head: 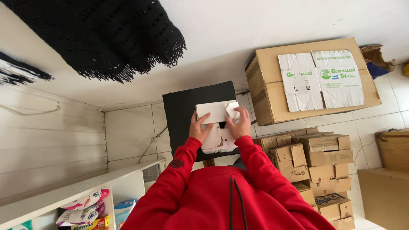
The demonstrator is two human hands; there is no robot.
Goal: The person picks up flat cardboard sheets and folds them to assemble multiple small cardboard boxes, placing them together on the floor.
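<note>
Currently both hands sit mid-frame on a small white box (pixel 217 111) resting on a black pad (pixel 183 110). Left hand (pixel 200 127) grips the box's left end, fingers curled over the top face, thumb side below. Right hand (pixel 239 123) clamps the right end, fingers over a raised flap at the box's upper right corner. White paper wrapping (pixel 218 142) hangs out under the box between the two wrists. Red sleeves fill bottom centre. Large cardboard carton (pixel 313 81) upper right, flaps shut, white labels on top. Stack of smaller cardboard boxes (pixel 321 166) at right, just beside the right arm; contents not visible. White shelf (pixel 85 191) lower left holds colourful packets (pixel 83 211). Black fringed textile (pixel 106 38) upper left.
</note>
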